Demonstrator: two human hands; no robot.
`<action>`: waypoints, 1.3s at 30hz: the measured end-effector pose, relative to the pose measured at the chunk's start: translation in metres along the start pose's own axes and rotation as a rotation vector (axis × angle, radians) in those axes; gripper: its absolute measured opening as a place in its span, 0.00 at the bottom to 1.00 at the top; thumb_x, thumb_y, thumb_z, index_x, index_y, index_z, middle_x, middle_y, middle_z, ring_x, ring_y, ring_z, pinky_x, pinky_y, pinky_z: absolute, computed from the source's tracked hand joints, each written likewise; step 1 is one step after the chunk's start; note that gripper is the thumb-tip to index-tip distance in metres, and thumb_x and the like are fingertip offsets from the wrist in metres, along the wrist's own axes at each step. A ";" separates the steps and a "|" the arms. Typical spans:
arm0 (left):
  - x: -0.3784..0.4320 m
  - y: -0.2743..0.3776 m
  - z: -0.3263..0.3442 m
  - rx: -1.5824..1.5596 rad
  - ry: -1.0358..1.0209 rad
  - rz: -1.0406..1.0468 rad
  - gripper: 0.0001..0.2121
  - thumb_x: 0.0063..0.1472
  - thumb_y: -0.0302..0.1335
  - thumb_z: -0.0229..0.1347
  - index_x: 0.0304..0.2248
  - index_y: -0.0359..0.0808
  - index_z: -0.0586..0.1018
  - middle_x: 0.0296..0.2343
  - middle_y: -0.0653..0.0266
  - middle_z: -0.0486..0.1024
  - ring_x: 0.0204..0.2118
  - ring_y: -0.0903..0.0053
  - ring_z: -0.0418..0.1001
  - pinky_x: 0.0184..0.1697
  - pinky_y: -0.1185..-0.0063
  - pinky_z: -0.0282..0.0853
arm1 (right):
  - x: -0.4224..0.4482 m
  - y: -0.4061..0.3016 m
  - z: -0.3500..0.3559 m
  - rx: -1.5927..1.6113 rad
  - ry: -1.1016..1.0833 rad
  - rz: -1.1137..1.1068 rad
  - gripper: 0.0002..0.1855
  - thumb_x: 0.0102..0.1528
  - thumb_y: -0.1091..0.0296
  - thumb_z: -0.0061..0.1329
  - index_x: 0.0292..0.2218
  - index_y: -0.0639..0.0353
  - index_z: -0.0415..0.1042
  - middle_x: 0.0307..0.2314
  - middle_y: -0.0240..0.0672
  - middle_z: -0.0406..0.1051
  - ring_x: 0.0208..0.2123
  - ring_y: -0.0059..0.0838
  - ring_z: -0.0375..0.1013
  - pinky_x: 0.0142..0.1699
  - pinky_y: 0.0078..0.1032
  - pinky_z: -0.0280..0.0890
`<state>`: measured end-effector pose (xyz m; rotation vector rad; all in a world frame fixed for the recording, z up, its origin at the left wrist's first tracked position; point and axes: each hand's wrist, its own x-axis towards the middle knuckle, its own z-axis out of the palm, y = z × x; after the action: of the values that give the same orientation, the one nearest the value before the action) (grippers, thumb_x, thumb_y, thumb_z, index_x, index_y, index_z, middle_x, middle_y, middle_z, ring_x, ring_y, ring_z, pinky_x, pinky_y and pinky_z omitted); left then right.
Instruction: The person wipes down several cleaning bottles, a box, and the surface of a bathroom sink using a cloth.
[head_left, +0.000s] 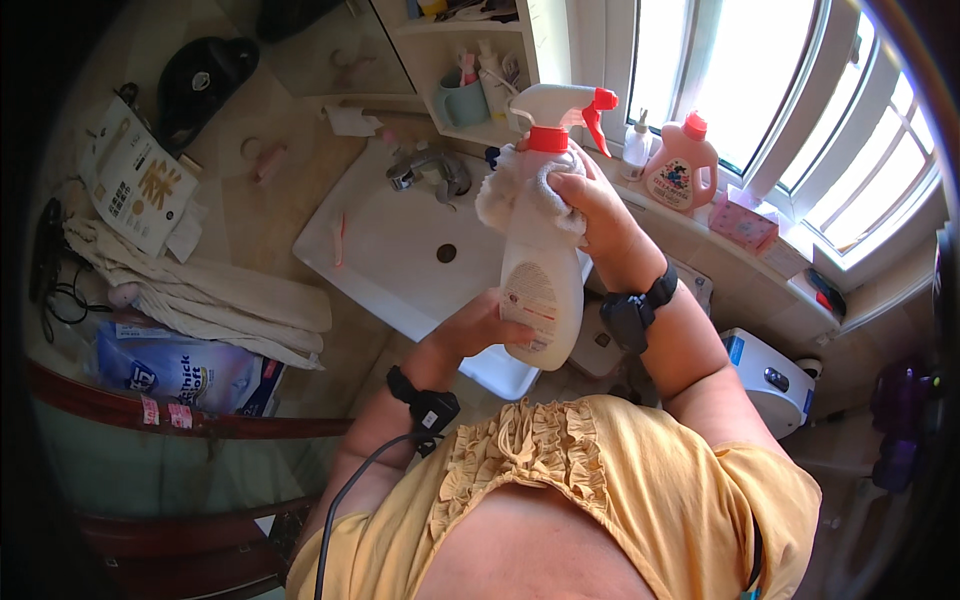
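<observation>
A translucent spray bottle (543, 277) with a red and white trigger head is held upright over the right side of the white washbasin (390, 240). Around its neck my right hand (592, 199) is closed, pressing a white cloth (496, 196) against the bottle. My left hand (484, 326) grips the bottle's lower part, with its thumb across the printed label. Behind the bottle, the chrome faucet (431, 174) is partly in view. A small red and white razor or brush (340, 240) lies at the basin's left side.
On the windowsill stand a pink detergent bottle (679, 169), a pump bottle (637, 148) and a pink box (742, 219). A shelf holds a blue-green mug (460, 101). At left are folded towels (225, 289) and a tissue package (187, 371). A black cable (341, 487) hangs by my left arm.
</observation>
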<state>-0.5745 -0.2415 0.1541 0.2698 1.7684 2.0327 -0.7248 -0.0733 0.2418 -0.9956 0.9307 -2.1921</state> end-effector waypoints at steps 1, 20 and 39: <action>0.001 0.000 0.002 0.003 -0.002 0.002 0.29 0.54 0.34 0.63 0.53 0.29 0.70 0.46 0.65 0.75 0.48 0.74 0.72 0.52 0.74 0.68 | 0.001 -0.004 0.003 -0.002 -0.001 -0.003 0.30 0.49 0.61 0.53 0.52 0.60 0.64 0.40 0.39 0.71 0.40 0.29 0.74 0.46 0.28 0.71; 0.003 0.010 -0.008 -0.059 0.073 0.197 0.38 0.62 0.59 0.43 0.56 0.30 0.63 0.41 0.64 0.74 0.40 0.82 0.73 0.43 0.81 0.69 | 0.006 -0.006 0.000 0.219 0.035 0.024 0.27 0.56 0.55 0.48 0.53 0.57 0.62 0.42 0.39 0.71 0.43 0.34 0.73 0.49 0.37 0.70; 0.020 0.028 0.001 -0.036 0.861 0.542 0.26 0.67 0.51 0.42 0.47 0.32 0.66 0.44 0.57 0.70 0.47 0.73 0.69 0.50 0.74 0.65 | -0.050 0.056 0.016 -0.200 0.275 0.230 0.33 0.50 0.68 0.59 0.53 0.66 0.59 0.42 0.38 0.71 0.42 0.25 0.72 0.48 0.25 0.69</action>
<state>-0.5968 -0.2342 0.1787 -0.2118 2.3152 2.8463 -0.6728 -0.0779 0.1855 -0.6415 1.3419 -2.1012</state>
